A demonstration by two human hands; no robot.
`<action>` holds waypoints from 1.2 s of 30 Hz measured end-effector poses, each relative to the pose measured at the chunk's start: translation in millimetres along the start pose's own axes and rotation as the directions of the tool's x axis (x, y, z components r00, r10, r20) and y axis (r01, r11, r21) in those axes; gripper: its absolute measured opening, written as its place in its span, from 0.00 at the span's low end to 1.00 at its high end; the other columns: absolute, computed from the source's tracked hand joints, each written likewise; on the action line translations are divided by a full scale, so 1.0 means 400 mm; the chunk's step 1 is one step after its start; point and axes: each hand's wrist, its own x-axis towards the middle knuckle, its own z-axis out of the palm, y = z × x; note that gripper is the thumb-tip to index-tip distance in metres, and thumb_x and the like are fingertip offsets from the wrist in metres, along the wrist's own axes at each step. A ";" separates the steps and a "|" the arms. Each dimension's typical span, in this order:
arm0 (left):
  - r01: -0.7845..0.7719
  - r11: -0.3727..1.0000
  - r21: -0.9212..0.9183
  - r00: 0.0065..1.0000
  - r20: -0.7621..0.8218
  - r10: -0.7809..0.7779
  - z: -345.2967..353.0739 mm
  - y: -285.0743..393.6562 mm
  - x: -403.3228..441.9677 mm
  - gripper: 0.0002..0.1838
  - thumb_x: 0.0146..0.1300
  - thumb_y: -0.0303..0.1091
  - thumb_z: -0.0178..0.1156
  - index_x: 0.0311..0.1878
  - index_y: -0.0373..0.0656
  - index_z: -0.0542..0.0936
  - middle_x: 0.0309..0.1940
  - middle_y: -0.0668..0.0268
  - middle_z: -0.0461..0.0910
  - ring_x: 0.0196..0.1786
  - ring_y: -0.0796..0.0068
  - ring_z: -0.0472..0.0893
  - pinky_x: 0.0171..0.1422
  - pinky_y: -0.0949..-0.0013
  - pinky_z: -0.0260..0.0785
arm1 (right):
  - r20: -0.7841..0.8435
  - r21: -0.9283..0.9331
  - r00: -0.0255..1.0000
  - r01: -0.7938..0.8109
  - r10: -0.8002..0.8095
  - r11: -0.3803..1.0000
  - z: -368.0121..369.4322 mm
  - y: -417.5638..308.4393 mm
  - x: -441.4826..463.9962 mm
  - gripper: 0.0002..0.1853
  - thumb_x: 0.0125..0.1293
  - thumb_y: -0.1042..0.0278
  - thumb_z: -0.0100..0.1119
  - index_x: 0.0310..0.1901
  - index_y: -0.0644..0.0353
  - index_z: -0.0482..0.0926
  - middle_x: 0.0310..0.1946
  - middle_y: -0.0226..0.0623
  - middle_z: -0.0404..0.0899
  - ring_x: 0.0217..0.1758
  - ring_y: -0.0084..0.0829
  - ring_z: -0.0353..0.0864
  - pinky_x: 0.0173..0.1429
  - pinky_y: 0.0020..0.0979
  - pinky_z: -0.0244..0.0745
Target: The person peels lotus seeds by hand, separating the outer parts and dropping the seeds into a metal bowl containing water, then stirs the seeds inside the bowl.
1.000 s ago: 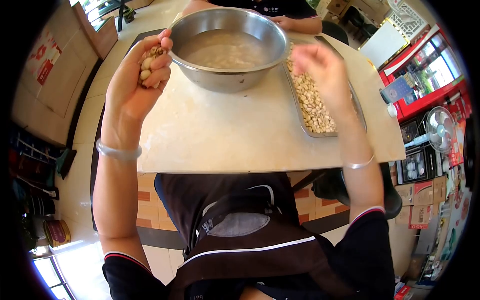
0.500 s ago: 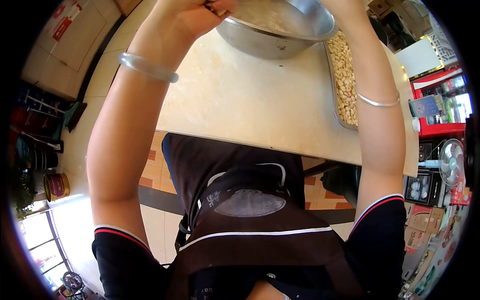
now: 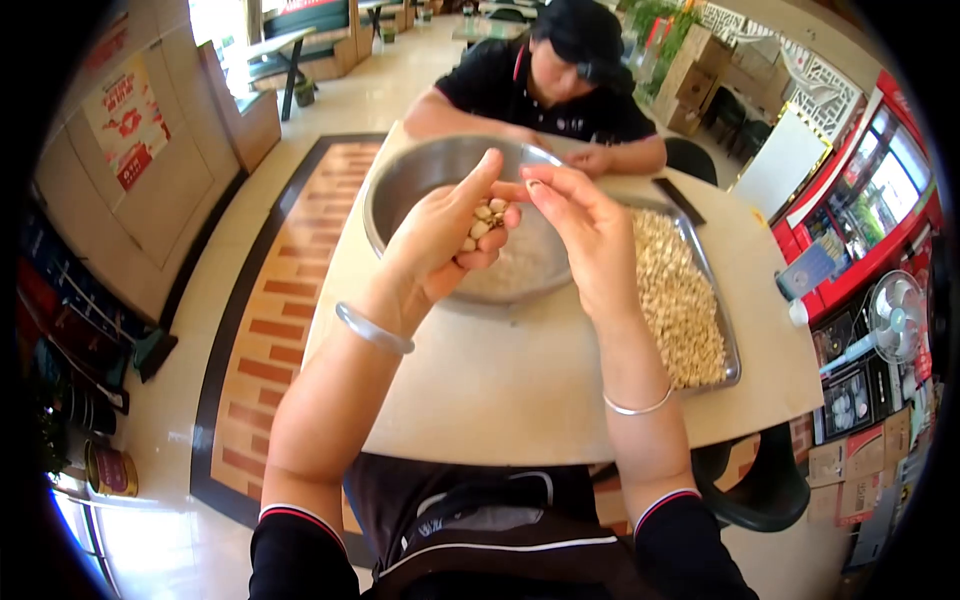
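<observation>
My left hand (image 3: 450,235) is cupped, palm up, with its fingers curled around several pale, bean-sized seeds (image 3: 484,222). Its thumb points up, and its fingertips reach towards the other hand. My right hand (image 3: 585,230) is pinched, thumb against forefinger, close beside the left fingertips. Something small and dark shows at that pinch, too small to name. Both hands are above a large metal basin (image 3: 385,190), which has pale, cloudy contents partly hidden by my hands. Right of the basin lies a metal tray (image 3: 735,365) heaped with pale seeds (image 3: 680,310).
Across the table (image 3: 480,400) sits a co-worker (image 3: 560,80) in a dark cap, hands near the basin's far side. A dark flat object (image 3: 680,200) lies beyond the tray. A dark chair (image 3: 760,490) stands at the right, and a fan (image 3: 893,320) farther right.
My view has tilted up, bringing the co-worker and the whole basin into sight. My hands now show fully over the basin, brought close together; before, they were mostly cut off at the top.
</observation>
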 end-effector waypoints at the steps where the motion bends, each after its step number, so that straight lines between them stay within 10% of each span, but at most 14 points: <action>1: -0.007 1.000 -0.028 1.000 -0.005 0.007 -0.004 0.010 0.012 0.23 0.71 0.52 0.56 0.43 0.35 0.79 0.27 0.71 0.73 0.20 0.87 0.65 0.17 0.82 0.47 | -0.022 0.051 0.999 -0.045 0.046 0.998 -0.003 -0.004 0.006 0.11 0.69 0.74 0.59 0.49 0.69 0.81 0.44 0.34 0.81 0.42 0.19 0.79 0.48 0.22 0.77; 8: -0.058 0.998 -0.008 0.998 0.022 0.058 -0.035 -0.005 0.039 0.09 0.67 0.34 0.62 0.44 0.39 0.79 0.29 0.72 0.73 0.21 0.89 0.66 0.19 0.84 0.48 | -0.054 0.062 0.997 -0.058 0.061 0.996 0.000 0.025 0.009 0.12 0.68 0.76 0.59 0.52 0.69 0.79 0.42 0.34 0.81 0.42 0.20 0.80 0.49 0.22 0.77; 32: -0.127 0.991 0.038 0.992 0.009 0.126 -0.047 -0.002 0.055 0.06 0.66 0.32 0.63 0.38 0.40 0.79 0.24 0.76 0.72 0.20 0.92 0.62 0.21 0.84 0.48 | 0.000 -0.223 0.999 0.051 -0.052 0.974 0.007 0.025 0.043 0.07 0.66 0.79 0.61 0.44 0.71 0.80 0.35 0.33 0.83 0.38 0.23 0.84 0.46 0.22 0.80; 36: -0.110 0.993 0.031 0.994 0.005 0.110 -0.055 -0.005 0.055 0.07 0.67 0.34 0.61 0.37 0.39 0.79 0.23 0.76 0.71 0.18 0.91 0.60 0.20 0.83 0.45 | 0.033 0.031 0.984 -0.174 0.173 0.984 -0.004 0.030 0.044 0.07 0.66 0.81 0.60 0.44 0.71 0.79 0.35 0.35 0.83 0.39 0.24 0.84 0.46 0.22 0.80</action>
